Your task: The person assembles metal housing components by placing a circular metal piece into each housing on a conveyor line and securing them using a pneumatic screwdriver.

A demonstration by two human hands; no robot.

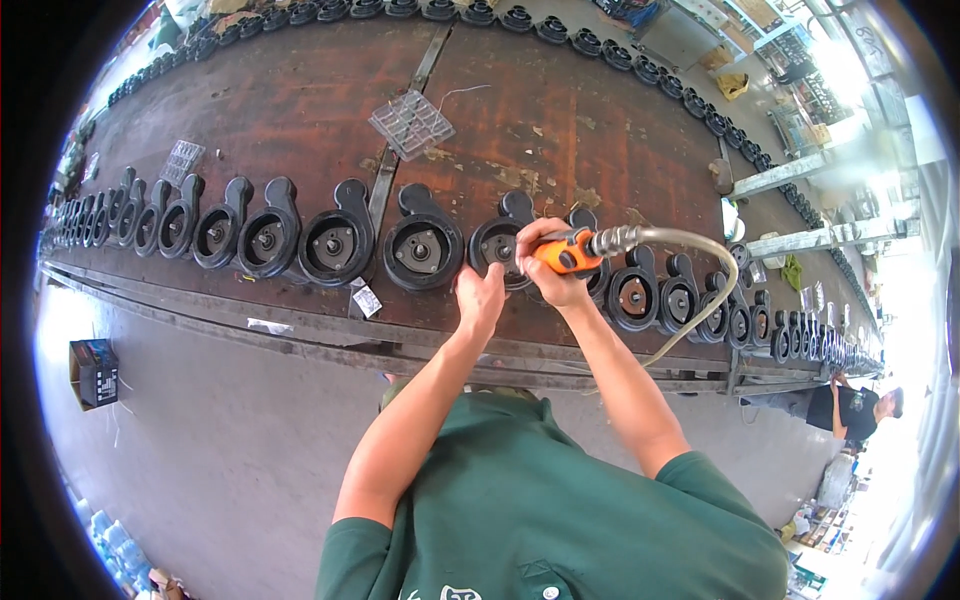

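Black round housing (pixel 501 247), in head view at twelve o'clock from centre, on brown table (pixel 300 130). Touched at seven o'clock by left hand (pixel 481 297); cannot tell whether gripped. Flanked at three o'clock by orange tool (pixel 576 253), clamped in right hand (pixel 554 282).

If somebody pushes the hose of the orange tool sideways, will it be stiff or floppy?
Probably springy: the hose holds a wide, smooth arc without kinks. It may yield less beside the metal fitting, which looks rigid. Pushing it might tug the orange tool, as they are joined.
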